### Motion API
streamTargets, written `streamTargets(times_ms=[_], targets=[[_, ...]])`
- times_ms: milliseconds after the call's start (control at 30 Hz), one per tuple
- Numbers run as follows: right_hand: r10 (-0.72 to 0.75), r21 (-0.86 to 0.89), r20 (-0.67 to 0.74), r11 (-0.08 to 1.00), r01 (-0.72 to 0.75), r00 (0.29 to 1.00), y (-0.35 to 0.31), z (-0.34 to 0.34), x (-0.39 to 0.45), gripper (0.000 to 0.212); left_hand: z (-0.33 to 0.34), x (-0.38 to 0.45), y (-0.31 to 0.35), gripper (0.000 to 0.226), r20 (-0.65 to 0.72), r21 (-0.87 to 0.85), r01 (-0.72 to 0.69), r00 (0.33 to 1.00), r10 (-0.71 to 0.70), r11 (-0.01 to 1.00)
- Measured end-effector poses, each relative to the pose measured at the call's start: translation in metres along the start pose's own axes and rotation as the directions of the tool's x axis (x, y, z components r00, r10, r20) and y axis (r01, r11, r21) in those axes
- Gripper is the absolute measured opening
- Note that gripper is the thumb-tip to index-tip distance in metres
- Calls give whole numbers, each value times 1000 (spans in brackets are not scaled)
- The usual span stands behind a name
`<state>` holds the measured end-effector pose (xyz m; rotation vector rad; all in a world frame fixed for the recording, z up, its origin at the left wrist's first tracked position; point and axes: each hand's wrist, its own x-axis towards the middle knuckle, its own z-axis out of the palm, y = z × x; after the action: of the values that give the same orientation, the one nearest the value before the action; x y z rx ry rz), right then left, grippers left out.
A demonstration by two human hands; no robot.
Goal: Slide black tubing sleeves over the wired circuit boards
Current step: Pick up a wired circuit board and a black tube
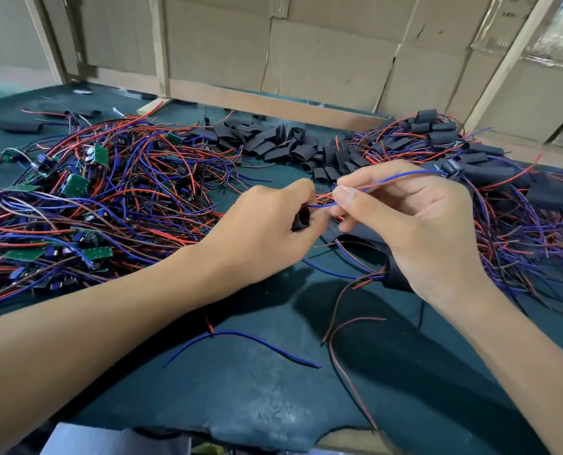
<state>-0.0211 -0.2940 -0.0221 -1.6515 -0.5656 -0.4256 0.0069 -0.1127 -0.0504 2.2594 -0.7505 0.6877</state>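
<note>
Threading step: my left hand (267,224) grips sleeve (300,219), right hand (405,218) pinches board wires (388,179). Next I feed 2 leads into sleeve mouth.

Dark green desk (240,389), front edge ragged. At left, a tangled heap of boards (76,185) with red, blue and brown wires. Along the back, a row of loose black sleeves (273,142). At right, a pile of sleeved boards (490,172) in more wires. Near the front, 1 loose blue wire (240,336) and 1 brown wire (342,356). Far left, 1 stray sleeve (21,127).
</note>
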Motion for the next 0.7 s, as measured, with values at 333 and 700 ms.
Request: streamTargets(times_ms=[333, 700], targets=[[72, 134, 24, 988, -75, 997, 0, 6, -5, 8, -2, 3, -7, 21, 17, 213, -8, 1000, 5, 977], [132, 32, 18, 991, -133, 991, 6, 3, -4, 8, -2, 1, -2, 22, -60, 214, -31, 997, 45, 976]])
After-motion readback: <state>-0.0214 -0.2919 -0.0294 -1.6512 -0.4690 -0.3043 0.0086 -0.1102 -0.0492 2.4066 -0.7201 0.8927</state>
